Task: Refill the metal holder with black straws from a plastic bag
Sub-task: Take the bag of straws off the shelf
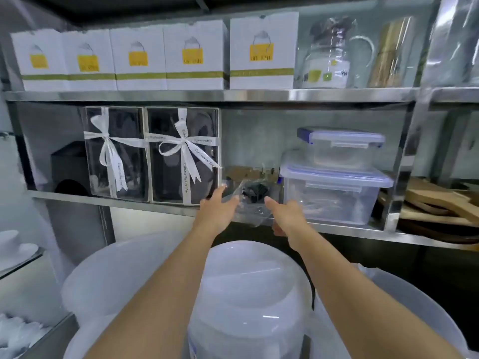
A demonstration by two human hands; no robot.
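A clear plastic bag [252,203] with black straws showing end-on inside lies on the middle steel shelf [166,208], between the gift boxes and the stacked tubs. My left hand [220,206] reaches to the bag's left side, fingers spread, fingertips at its edge. On the bag's right side is my right hand [286,215], its fingers extended along the plastic and its thumb below the shelf lip. Whether either hand grips the bag is unclear. No metal holder is in view.
Two clear gift boxes [181,156] with white ribbons stand left of the bag. Two stacked lidded plastic tubs [334,195] sit right of it. White boxes [197,55] line the top shelf. A large white plastic container [248,294] rises below my arms. Wooden boards [440,203] lie far right.
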